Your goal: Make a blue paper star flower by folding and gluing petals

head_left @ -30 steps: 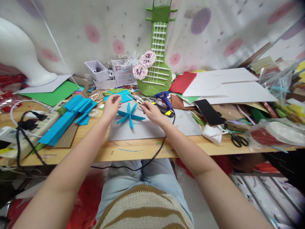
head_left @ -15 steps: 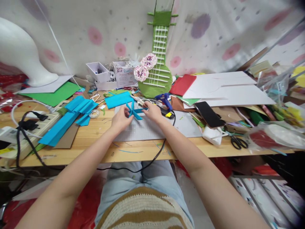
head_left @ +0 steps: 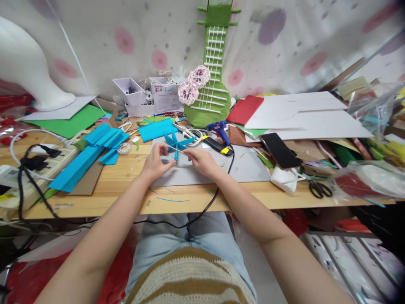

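A blue paper star [head_left: 177, 143] with several folded arms is lifted just above the grey cutting mat [head_left: 247, 166] at the middle of the wooden table. My left hand [head_left: 155, 161] pinches its left side with fingers closed. My right hand [head_left: 202, 160] pinches a thin pale stick that runs across the star's middle. Both hands sit close together over the mat's near part.
A blue glue gun [head_left: 220, 128] and scissors [head_left: 190, 134] lie just behind the star. Folded blue paper [head_left: 91, 154] and a power strip [head_left: 38, 171] are at the left; a black phone [head_left: 280, 150], black scissors [head_left: 318, 188] and stacked paper sheets [head_left: 303, 116] at the right. A green paper guitar [head_left: 213, 76] leans on the wall.
A second ago the star lay flat on the mat between my hands. Both hands closed on it, raised it, and now draw it slightly nearer with a stick across it.
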Tool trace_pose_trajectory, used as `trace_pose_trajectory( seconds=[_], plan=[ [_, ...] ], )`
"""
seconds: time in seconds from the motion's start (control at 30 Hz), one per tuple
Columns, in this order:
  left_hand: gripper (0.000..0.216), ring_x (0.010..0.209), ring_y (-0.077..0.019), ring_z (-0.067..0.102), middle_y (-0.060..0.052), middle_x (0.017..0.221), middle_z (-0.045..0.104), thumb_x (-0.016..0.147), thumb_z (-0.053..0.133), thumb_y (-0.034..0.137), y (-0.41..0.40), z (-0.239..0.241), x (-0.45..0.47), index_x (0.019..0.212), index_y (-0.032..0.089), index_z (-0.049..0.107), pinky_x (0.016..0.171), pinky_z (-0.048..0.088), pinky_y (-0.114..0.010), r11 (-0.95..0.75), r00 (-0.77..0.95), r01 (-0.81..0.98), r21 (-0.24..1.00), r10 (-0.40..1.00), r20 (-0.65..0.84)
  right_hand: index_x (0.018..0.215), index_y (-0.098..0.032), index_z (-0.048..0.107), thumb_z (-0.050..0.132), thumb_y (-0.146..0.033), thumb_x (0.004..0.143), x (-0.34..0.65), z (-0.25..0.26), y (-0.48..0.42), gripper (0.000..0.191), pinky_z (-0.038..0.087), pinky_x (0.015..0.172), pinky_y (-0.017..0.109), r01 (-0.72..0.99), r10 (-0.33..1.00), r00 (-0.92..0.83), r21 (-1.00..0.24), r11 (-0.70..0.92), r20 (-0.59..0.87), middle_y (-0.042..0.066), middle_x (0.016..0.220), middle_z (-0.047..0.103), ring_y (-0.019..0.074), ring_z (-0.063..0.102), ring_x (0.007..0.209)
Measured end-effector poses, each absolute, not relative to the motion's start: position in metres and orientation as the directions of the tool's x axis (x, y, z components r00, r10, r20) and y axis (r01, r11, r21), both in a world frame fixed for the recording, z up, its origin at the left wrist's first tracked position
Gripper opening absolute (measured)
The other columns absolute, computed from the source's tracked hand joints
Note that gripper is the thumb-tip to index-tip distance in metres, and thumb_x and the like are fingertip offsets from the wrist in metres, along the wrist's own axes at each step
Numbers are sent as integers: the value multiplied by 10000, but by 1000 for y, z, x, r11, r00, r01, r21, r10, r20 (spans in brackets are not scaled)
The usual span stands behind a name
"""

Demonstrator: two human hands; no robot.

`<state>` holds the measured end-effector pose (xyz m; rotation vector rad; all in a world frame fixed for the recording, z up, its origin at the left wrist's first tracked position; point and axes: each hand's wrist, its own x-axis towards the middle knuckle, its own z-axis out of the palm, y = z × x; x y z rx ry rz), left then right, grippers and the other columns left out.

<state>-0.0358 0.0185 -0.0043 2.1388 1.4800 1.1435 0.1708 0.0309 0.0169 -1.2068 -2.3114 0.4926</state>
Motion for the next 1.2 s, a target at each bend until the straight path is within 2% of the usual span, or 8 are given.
trace_pose_trajectory(
  seconds=[0.13,0.27,0.37,0.57,0.7,0.8,0.97,1.2],
  plan=[
    [414,934,-181,527,-57,1018,485,640,565,151,15,-4,-35,1021,208,412,839,484,-341,-511,188,681,525,815,549,1085,-197,574,351,-245,917,166,7,30,284,395,793,236,698,823,-515,-440,565,240,45,1077,639,144,571,955],
    [496,1037,-207,500,-88,1162,451,642,540,134,15,-2,-31,1120,208,433,887,466,-359,-534,279,701,473,815,507,1064,-242,571,308,-381,941,160,9,32,322,385,718,241,775,843,-498,-331,538,203,30,1024,650,161,585,897],
    [443,1060,-205,500,-83,1159,469,681,537,159,16,-1,-29,1114,215,462,911,453,-350,-511,297,730,454,836,462,1065,-243,579,321,-361,941,159,8,31,309,382,715,246,794,841,-499,-279,540,210,41,1040,645,170,586,914],
    [370,1094,-203,493,-77,1160,486,733,549,201,16,-1,-28,1098,225,497,946,429,-345,-511,325,752,417,837,439,1195,-225,513,374,-287,923,159,5,27,312,387,767,258,747,800,-548,-287,599,244,53,1135,627,176,575,998],
    [341,1031,-189,530,-74,1154,493,751,545,218,18,-5,-28,1089,220,508,899,455,-324,-501,309,750,432,843,440,1163,-214,520,430,-348,902,156,5,27,306,381,736,261,761,802,-554,-257,596,222,59,1065,648,192,577,972],
    [289,951,-171,566,-66,1117,524,765,521,209,19,-6,-28,1053,214,510,832,477,-302,-482,296,750,453,857,421,1108,-210,541,398,-349,918,153,6,28,275,367,712,256,764,801,-551,-243,597,234,59,1054,645,190,566,971],
    [252,928,-175,599,-40,1033,601,769,518,228,17,-5,-26,1020,222,500,793,475,-290,-392,242,780,488,908,343,1098,-212,545,305,-425,941,150,7,27,358,354,716,261,743,764,-590,-196,640,260,60,1035,634,186,544,961],
    [272,837,-149,642,-20,1017,633,746,549,225,18,-8,-25,1003,229,460,719,502,-263,-362,186,709,606,924,334,1107,-238,550,312,-270,943,152,3,29,291,362,704,256,761,781,-575,-191,620,244,40,1062,639,176,547,972]
  ],
)
